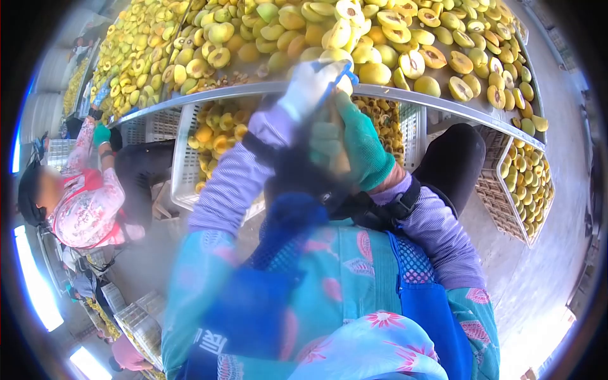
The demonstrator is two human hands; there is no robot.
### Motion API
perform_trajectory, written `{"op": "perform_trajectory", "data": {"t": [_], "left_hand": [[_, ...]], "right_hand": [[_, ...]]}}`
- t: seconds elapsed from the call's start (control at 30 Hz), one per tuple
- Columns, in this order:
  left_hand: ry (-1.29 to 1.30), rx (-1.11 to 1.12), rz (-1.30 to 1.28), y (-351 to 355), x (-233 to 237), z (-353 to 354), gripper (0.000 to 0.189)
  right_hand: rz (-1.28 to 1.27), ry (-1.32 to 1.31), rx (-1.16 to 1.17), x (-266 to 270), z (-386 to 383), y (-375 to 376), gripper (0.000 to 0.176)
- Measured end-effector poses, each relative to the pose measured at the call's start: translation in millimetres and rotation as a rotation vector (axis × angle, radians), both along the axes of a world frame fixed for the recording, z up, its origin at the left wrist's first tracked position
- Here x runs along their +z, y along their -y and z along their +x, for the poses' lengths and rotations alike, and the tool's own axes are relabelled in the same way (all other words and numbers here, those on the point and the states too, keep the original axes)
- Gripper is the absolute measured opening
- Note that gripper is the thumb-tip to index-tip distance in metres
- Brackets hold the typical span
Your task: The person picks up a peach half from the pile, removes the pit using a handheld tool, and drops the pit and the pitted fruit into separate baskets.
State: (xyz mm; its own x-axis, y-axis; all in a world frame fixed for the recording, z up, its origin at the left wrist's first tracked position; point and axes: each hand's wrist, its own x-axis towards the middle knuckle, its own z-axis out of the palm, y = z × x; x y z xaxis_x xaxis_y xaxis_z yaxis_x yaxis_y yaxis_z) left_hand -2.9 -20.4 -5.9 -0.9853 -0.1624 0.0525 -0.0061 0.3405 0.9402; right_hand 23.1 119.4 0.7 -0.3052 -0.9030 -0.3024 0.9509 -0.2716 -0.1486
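My left hand [310,87], in a whitish glove, is closed around a small blue-handled tool [350,73] at the table's metal edge. Just right of it, my right hand [361,136], in a green glove, has its fingers curled in below a piece of yellow fruit [344,85]. The two hands nearly meet there, and whether the right hand grips that piece is hard to see. Halved and whole yellow fruits [375,73] lie on the table right behind both hands. A blur hides part of the space between my forearms.
The metal table edge [443,103] curves across the view. Below it stand a white crate of fruit pieces [183,158] and, at the right, a crate of halves [500,196]. A co-worker in a pink floral top [88,212] sits at the left, with more crates [136,326] behind.
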Motion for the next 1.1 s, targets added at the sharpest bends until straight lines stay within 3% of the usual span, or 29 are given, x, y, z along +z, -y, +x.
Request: {"op": "perform_trajectory", "data": {"t": [0.1, 0.23, 0.3, 0.43, 0.5, 0.57, 0.63, 0.67, 0.7, 0.73, 0.8, 0.83, 0.87, 0.9, 0.97, 1.03, 1.07, 1.1], "left_hand": [[-0.074, -0.001, 0.332, -7.1, -5.4, 1.8, 0.027], [-0.144, -0.174, 0.084, -2.0, -9.9, 4.4, 0.030], [-0.160, -0.170, 0.069, -3.1, -7.1, 5.3, 0.034], [0.058, -0.085, 0.719, -10.2, -1.2, 17.1, 0.047], [0.028, 0.103, 0.764, -26.0, 8.1, 38.3, 0.048], [-0.125, 0.269, 0.410, -20.5, 2.1, 50.3, 0.049], [-0.372, 0.390, -0.332, 13.2, -30.2, 71.2, 0.049], [-0.193, 0.456, 0.103, 39.9, -16.9, 83.4, 0.046], [-0.079, 0.542, 0.078, 64.0, -8.3, 84.9, 0.043], [0.038, 0.620, 0.059, 88.1, 0.4, 86.1, 0.040], [0.106, 0.547, -0.715, 96.6, 25.2, 59.3, 0.039], [0.156, 0.507, -0.764, 92.1, 27.2, 35.3, 0.040], [0.186, 0.276, -1.168, 72.9, 38.9, 16.2, 0.040], [0.370, 0.294, -1.066, 96.2, -8.1, -20.5, 0.041], [0.436, 0.162, -0.917, 107.1, -2.6, -38.1, 0.042], [0.470, 0.015, -0.999, 116.3, 3.5, -40.3, 0.042], [0.340, -0.040, -0.946, 127.0, 0.1, -33.8, 0.038], [0.302, 0.060, -0.430, 142.4, -11.5, -23.3, 0.034]], "right_hand": [[0.043, 0.062, 0.012, 5.5, 0.2, 0.0, 0.037], [0.228, -0.085, 0.055, -8.5, 5.5, -4.9, 0.039], [0.031, 0.052, 0.077, -1.8, 0.7, -6.7, 0.040], [-0.405, 0.359, 0.161, 2.0, 1.6, -8.3, 0.040], [-0.468, 0.267, 0.253, -5.9, 3.1, -9.4, 0.041], [-0.542, 0.202, 0.317, -4.2, 3.3, -10.7, 0.042], [-0.607, 0.173, 0.353, 13.4, 1.7, -20.2, 0.044], [-0.465, 0.069, 0.290, 21.8, -6.0, -32.3, 0.047], [-0.426, 0.019, 0.245, -1.3, -15.4, -37.0, 0.045], [-0.404, 0.160, 0.170, -51.3, -21.3, -35.1, 0.043], [-0.177, 0.164, 0.074, -84.6, -14.7, -29.4, 0.037], [0.024, 0.016, 0.051, -77.3, -2.4, -24.3, 0.034], [0.108, -0.064, 0.042, -68.1, 2.3, -21.7, 0.032], [0.197, -0.143, 0.039, -58.7, 6.8, -19.0, 0.031], [0.123, -0.185, 0.037, -30.4, 1.0, -15.6, 0.029], [0.381, -0.559, -0.134, -16.5, -2.5, -9.3, 0.027], [0.429, -0.617, -0.154, -11.3, -9.2, -6.1, 0.026], [0.480, -0.670, -0.172, -9.6, -15.2, -2.0, 0.025]]}}
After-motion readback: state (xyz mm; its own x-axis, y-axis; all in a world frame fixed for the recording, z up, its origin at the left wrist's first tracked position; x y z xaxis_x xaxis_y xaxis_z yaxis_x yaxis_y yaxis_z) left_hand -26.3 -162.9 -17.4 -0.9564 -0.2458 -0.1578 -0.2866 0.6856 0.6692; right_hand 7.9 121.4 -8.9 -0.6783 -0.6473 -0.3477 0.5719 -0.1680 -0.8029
